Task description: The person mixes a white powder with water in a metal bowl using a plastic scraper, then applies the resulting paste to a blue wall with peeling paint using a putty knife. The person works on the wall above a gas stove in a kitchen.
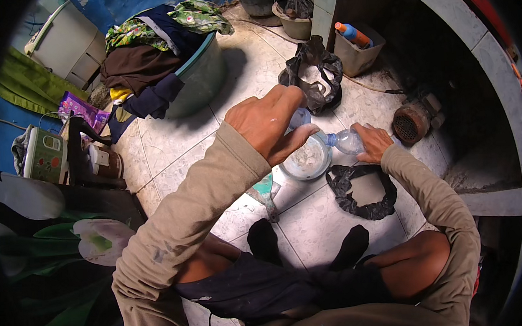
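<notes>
My right hand (374, 141) grips a clear plastic bottle (348, 141) lying nearly level, its bluish neck pointing left at the rim of a round tub (306, 177). Pale, whitish material lies inside this tub. Above its far left side, my left hand (269, 122) is closed on a clear bluish plastic piece (299, 118), mostly hidden by the fingers. Just right of the tub, an open black plastic bag (341, 201) holds grey powder. A second black bag (292, 73) with white contents stands beyond my left hand. Partly behind my left sleeve lies a green tool (263, 187).
At the far left, a green basin (201, 83) overflows with clothes (138, 66). A motor-like round machine (412, 121) stands to the right, near a grey bin (356, 56) with a blue-and-orange bottle (354, 35). My feet (349, 247) rest on the tiled floor (171, 141).
</notes>
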Tool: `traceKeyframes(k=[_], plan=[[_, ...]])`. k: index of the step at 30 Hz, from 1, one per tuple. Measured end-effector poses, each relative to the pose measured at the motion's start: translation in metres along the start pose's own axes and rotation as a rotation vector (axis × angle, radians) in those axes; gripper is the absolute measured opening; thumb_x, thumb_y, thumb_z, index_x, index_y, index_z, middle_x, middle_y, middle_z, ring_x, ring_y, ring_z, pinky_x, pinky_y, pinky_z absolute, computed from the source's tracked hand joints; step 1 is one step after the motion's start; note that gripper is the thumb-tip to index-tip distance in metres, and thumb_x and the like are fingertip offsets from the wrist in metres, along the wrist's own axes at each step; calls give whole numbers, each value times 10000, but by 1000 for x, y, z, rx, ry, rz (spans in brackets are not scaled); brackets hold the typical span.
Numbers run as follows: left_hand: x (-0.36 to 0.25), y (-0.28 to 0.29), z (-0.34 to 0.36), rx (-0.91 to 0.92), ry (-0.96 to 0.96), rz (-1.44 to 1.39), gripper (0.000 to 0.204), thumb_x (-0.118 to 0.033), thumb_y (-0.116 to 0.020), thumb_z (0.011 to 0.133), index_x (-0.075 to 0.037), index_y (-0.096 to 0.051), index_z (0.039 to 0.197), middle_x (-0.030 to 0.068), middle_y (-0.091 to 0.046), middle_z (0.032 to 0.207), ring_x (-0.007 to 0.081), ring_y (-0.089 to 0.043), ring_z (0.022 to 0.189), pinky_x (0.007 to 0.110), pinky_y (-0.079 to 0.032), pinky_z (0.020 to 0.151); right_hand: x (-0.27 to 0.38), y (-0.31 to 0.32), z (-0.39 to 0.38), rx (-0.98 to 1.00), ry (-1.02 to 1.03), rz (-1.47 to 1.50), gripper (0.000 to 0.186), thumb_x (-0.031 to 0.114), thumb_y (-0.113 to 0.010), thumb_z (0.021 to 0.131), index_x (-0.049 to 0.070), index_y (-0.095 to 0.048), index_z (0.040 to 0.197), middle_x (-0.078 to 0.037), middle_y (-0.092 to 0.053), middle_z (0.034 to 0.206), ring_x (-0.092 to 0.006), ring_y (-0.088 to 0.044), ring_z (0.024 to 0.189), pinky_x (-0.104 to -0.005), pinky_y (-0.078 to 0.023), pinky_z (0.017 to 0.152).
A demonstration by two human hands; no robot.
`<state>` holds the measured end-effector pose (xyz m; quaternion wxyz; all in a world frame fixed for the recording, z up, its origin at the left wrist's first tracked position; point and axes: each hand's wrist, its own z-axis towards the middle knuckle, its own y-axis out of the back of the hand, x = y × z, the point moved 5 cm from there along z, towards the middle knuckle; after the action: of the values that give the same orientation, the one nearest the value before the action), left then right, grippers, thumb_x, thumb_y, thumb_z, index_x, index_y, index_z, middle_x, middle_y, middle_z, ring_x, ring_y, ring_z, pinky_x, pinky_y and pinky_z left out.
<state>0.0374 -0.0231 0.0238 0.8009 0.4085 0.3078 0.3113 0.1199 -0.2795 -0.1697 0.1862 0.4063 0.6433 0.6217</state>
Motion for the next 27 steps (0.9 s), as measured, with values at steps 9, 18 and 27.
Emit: traceKeyframes(k=[9, 18, 27], plan=[[2, -5, 0, 10, -18, -1, 333, -226, -743, 790, -35, -557, 991, 102, -600, 825, 266, -634, 681, 350, -498, 594, -4, -8, -2, 12, -25, -68, 592, 182, -758, 625, 55, -409, 1086, -223, -617, 1005, -413, -568, 973, -480, -457, 817], [3, -6, 1, 21, -18, 6, 308, -223, -741, 791, -53, -567, 982, 91, -609, 829, 266, -636, 688, 352, -500, 602, -8, -11, -3, 28, -41, -71, 589, 181, -765, 629, 55, -402, 1075, -217, -622, 1004, -407, -564, 992, -478, -457, 813], [4, -5, 1, 28, -5, 14, 304, -226, -740, 790, -57, -571, 977, 91, -611, 830, 274, -638, 694, 357, -501, 604, -7, -10, -2, 40, -53, -94, 599, 180, -768, 626, 66, -411, 1093, -200, -624, 1017, -382, -566, 1008, -478, -458, 809]])
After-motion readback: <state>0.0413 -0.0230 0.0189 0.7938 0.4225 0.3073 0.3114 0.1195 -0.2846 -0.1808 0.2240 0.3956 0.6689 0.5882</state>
